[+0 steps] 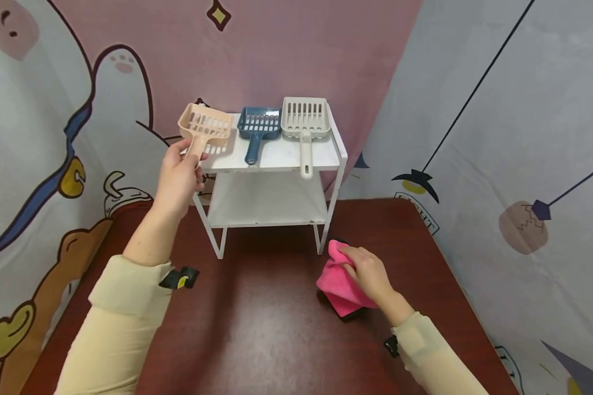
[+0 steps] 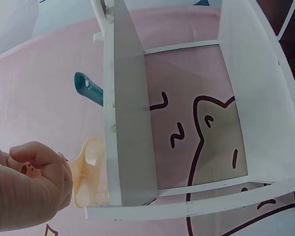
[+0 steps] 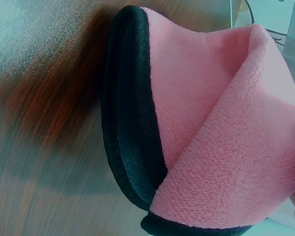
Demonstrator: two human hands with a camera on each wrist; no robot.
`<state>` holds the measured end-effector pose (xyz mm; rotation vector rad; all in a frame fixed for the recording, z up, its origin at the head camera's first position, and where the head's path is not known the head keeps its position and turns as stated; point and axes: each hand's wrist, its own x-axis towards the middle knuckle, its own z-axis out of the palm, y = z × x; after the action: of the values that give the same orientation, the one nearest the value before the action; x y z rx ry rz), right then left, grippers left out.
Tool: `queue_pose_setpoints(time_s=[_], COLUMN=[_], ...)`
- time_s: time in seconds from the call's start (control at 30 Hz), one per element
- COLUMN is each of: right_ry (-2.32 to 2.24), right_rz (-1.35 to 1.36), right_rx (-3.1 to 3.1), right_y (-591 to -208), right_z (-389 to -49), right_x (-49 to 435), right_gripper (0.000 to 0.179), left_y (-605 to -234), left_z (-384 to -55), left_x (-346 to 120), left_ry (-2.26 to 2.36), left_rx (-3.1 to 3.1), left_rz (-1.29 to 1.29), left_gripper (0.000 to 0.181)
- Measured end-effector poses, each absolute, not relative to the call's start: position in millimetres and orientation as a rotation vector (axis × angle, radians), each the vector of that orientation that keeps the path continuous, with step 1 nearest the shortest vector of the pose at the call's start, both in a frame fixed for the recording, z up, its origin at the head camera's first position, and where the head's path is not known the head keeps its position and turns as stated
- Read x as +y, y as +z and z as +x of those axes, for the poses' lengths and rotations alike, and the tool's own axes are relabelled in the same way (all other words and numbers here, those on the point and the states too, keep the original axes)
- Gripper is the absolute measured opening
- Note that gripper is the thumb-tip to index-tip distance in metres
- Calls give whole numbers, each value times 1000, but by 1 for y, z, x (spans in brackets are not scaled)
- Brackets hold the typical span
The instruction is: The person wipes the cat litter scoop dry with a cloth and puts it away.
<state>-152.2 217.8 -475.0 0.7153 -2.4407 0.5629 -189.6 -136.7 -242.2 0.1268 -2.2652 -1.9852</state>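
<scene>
My left hand [image 1: 178, 173] grips the handle of a peach slotted litter scoop [image 1: 205, 122] at the left end of the white shelf's top board. In the left wrist view the curled fingers [image 2: 54, 169] wrap the handle, and the scoop [image 2: 91, 177] shows beside the board's edge. A dark blue litter scoop [image 1: 258, 123] and an off-white one [image 1: 305, 118] lie on the top board, handles toward me. Low over the table, my right hand [image 1: 370, 274] pinches a folded pink cloth [image 1: 343, 282] with dark edging. The cloth [image 3: 226, 132] fills much of the right wrist view.
The white two-tier shelf [image 1: 269, 200] stands at the back of the dark reddish-brown table [image 1: 272, 318]. Cartoon-printed fabric [image 1: 296, 49] hangs behind and on both sides. The blue scoop's handle [image 2: 88, 88] juts past the shelf's front edge in the left wrist view.
</scene>
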Motion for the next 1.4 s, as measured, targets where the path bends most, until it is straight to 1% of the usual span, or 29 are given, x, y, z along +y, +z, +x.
queue_pose_setpoints(time_s=[0.67,0.9,1.23,1.4], right_ry=[551,548,557,562], right_rz=[721,719,734,733], right_rx=[-2453,-2451,-2441,-2445], right_y=[-476,-477,-477,-477], right_z=[-151,-152,-152,-152], right_x=[218,219,218,219], right_gripper=[45,44,45,45], left_y=[-245,-246,-245,-242], left_z=[-211,-213,-218,-222], left_x=[-129,-131,-130,-129], left_ry=[-1936,-1933,-1520,-1294], left_rx=[-2380,-2373,-2579,-2638], left_rz=[189,161,138,64], left_gripper=[49,49,49,49])
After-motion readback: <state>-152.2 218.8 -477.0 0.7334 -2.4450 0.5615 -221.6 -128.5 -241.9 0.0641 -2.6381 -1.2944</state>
